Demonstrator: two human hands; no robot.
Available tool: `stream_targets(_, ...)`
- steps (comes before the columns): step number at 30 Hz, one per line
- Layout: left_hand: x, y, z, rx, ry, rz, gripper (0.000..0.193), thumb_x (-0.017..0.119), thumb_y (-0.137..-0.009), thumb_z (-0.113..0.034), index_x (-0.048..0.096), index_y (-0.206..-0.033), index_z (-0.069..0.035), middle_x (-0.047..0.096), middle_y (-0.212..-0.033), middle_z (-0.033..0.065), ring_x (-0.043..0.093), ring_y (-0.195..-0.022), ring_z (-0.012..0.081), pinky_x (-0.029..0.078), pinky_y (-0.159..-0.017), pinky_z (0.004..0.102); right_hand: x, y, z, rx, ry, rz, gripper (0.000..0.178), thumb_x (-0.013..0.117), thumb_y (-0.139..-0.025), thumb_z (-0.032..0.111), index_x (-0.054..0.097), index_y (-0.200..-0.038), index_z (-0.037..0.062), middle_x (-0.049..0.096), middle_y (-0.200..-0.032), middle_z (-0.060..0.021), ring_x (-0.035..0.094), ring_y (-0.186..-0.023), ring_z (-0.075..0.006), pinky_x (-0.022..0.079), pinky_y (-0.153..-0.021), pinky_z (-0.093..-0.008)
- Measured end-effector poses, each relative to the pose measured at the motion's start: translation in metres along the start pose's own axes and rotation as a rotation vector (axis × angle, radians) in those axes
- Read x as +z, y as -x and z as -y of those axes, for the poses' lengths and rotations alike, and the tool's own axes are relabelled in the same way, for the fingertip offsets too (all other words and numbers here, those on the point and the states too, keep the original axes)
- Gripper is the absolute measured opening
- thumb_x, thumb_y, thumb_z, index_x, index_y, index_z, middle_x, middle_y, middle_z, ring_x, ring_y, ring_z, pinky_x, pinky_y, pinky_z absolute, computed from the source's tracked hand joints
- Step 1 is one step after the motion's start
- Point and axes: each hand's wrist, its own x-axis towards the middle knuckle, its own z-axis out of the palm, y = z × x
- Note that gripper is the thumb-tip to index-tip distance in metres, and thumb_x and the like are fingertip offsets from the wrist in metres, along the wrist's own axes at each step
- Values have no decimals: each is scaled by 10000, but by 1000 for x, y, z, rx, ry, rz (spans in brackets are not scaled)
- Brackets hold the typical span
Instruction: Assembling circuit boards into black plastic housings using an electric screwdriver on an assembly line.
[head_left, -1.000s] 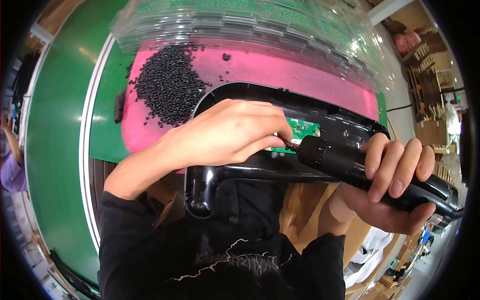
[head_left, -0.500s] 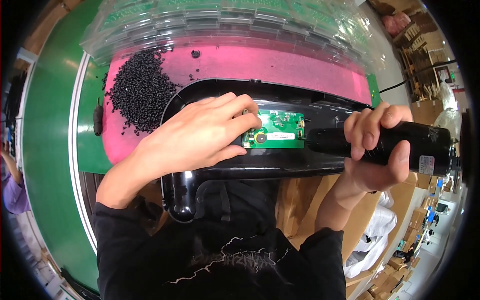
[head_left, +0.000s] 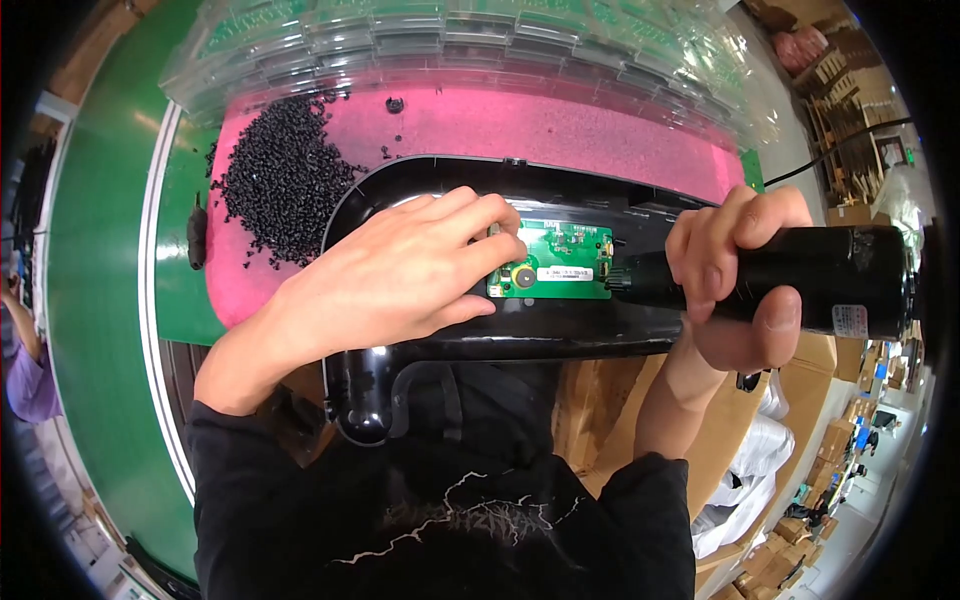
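Observation:
A long black plastic housing (head_left: 590, 335) lies open in front of me, its hollow side up. Inside it sits a green circuit board (head_left: 565, 245) with a white label and a round dark component. My left hand (head_left: 415, 260) reaches over the housing's left part, its fingers curled onto the board's left end; the fingertips are partly hidden. In my right hand (head_left: 735, 275) is a thick black electric screwdriver (head_left: 850, 265), held nearly level. Its narrow nose points left at the board's right edge; whether the tip touches a screw there cannot be made out.
A heap of small black screws (head_left: 280, 185) lies on the pink mat (head_left: 480, 120). Stacked clear plastic trays (head_left: 450, 50) line the far side. A dark hand tool (head_left: 197, 238) rests at the left. Cardboard (head_left: 805, 385) stands at the lower right. Another person's purple sleeve (head_left: 32, 375) shows far left.
My right hand and the electric screwdriver have shifted slightly left and tilted a little. My left hand stays on the board's left end.

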Motion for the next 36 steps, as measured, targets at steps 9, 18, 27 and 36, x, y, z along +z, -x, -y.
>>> stream_targets(9,-6,2,-2,21,-57,34,419,734,-784,-182,568,-1146,-50,526,-1168,90,545,-1045,287,473,-899,390,-19,-8,9,212,-177,101,470,719,-817,466,491,-964,81,490,-674,11,460,-541,-86,384,-599,-263)
stream_targets(18,-5,1,-6,29,-45,48,425,729,-799,-184,568,-1165,-41,525,-1185,92,545,-1062,287,470,-920,393,-26,-29,24,259,-538,-564,245,606,-901,99,489,-1087,-10,533,-1107,-132,523,-1083,-241,471,-994,-520)
stream_targets(27,-8,-5,-10,10,-48,81,400,704,-838,-207,556,-1173,-47,522,-1189,93,539,-1072,289,467,-923,395,58,20,108,-507,877,172,322,645,-552,45,574,-866,46,618,-861,-137,586,-676,-247,478,-621,-394)
stream_targets(36,-8,-8,-8,8,35,92,331,680,-868,-211,575,-1126,-32,523,-1157,94,532,-1083,285,476,-911,391,5,60,119,-624,830,159,301,643,-569,56,570,-861,49,617,-859,-129,585,-671,-247,471,-613,-391)
